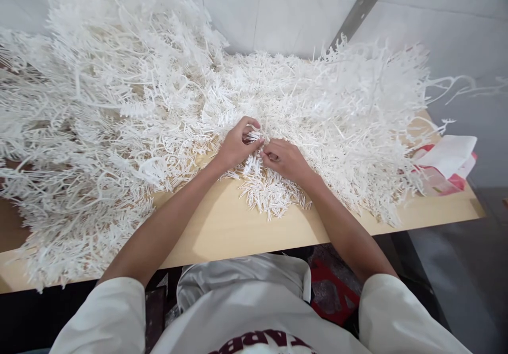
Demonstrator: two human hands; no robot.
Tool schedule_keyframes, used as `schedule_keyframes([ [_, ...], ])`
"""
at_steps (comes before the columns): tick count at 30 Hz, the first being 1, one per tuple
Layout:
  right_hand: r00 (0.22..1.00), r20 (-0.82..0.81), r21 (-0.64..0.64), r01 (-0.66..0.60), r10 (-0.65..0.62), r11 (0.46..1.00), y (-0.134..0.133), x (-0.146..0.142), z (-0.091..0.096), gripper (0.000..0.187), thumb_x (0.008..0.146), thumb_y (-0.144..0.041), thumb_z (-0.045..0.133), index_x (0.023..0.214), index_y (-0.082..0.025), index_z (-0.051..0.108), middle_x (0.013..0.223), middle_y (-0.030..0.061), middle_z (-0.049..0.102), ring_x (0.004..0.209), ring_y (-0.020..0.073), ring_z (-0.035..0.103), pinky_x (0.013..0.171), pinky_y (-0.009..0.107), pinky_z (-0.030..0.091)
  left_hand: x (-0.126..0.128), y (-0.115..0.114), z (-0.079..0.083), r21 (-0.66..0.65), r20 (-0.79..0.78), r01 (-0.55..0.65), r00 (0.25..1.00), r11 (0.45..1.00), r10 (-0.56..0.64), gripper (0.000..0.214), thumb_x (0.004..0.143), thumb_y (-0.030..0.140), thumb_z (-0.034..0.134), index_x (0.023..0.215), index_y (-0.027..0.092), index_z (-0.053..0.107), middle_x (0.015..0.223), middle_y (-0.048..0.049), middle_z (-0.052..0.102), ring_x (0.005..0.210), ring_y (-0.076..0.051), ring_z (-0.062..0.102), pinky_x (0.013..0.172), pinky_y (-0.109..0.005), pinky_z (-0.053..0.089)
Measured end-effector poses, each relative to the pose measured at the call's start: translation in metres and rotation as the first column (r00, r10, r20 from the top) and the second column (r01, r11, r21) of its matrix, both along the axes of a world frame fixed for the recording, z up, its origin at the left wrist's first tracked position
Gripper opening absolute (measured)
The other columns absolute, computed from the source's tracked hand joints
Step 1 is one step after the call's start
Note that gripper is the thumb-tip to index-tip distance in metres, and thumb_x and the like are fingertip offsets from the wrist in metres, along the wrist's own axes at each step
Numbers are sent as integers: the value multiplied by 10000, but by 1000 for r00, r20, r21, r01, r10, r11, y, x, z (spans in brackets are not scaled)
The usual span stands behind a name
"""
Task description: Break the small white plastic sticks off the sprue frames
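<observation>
White plastic sprigs with fine needle-like tips (341, 132) lie heaped around both hands. My left hand (239, 143) is curled, thumb and fingers closing on a small white sprig (253, 159). Right beside it, my right hand (284, 158) pinches at the same sprig, its fingertips almost touching the left thumb. The exact spot where the fingers grip is too small to make out. Below the hands, near the table's front edge, lies a small pile of loose white pieces (273, 195).
A tall mound of white branches (119, 79) rises on the left of the wooden table (238, 227). At the right end sits a red and white plastic bag (448, 166). Behind the table are a tiled wall (278, 15) and a grey metal post (363, 7).
</observation>
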State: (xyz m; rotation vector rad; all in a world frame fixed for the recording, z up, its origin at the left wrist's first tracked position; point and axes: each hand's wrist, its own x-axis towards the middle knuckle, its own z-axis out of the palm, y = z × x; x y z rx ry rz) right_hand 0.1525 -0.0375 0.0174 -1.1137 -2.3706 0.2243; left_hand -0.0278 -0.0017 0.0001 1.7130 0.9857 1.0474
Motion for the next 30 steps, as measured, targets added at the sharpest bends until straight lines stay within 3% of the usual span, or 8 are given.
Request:
schedule_keyframes([
  [10,989,136,333,-108,65,937,-3,0,-1,311,849,-131,467,551,-219,478,538,-16,435,547,120,347,564,294,339,6,-5,0,15,-38,21,999,1000,-21,287,755,164,627,939,226,416,687,77,463,553,-59,364,564,-224,307],
  [13,998,13,243,-65,64,968,-5,-2,-3,280,800,-146,506,531,-216,466,527,-26,446,520,101,345,531,277,333,8,-6,-2,28,-50,13,999,1000,-11,295,750,163,623,931,228,400,709,77,459,564,-56,358,568,-222,298],
  [18,907,-403,-132,73,-121,988,-11,-6,-4,175,708,-170,585,551,-200,515,528,-49,478,483,68,397,480,242,337,11,-9,-3,17,-27,-1,1000,1000,1,293,762,173,616,950,228,399,761,68,501,580,-50,385,595,-213,339],
  [21,837,-538,-256,-54,-96,965,-22,-12,7,186,709,-167,606,545,-196,523,526,-48,508,473,64,414,459,238,327,9,-5,-1,49,-57,-59,996,997,61,285,756,155,622,943,226,419,801,54,524,630,-60,444,623,-214,367],
  [24,816,-576,-222,-224,58,949,-33,-19,21,180,758,-204,632,591,-204,564,566,-28,574,501,82,480,490,256,380,4,2,-2,42,-41,-161,986,986,163,257,778,175,628,926,222,424,789,51,521,640,-64,481,634,-216,389],
  [26,842,-536,-126,-146,57,981,-33,-22,25,202,807,-251,626,617,-212,569,578,-27,577,503,82,469,512,266,386,2,6,-3,13,17,-174,985,985,173,249,802,210,630,937,224,422,769,53,517,616,-62,490,617,-212,397],
  [28,864,-489,-44,113,-120,993,-26,-20,21,305,843,-298,623,574,-210,509,535,-37,496,492,79,402,515,274,345,0,7,-4,3,62,-163,985,987,163,249,818,240,635,969,226,438,781,47,533,607,-62,500,604,-208,405],
  [30,834,-466,-27,319,-294,947,-14,-14,11,369,843,-370,650,567,-207,468,531,-45,426,508,81,367,531,278,324,-1,6,-3,4,63,-161,985,987,160,238,833,256,628,1018,225,481,819,30,571,614,-67,515,608,-212,419],
])
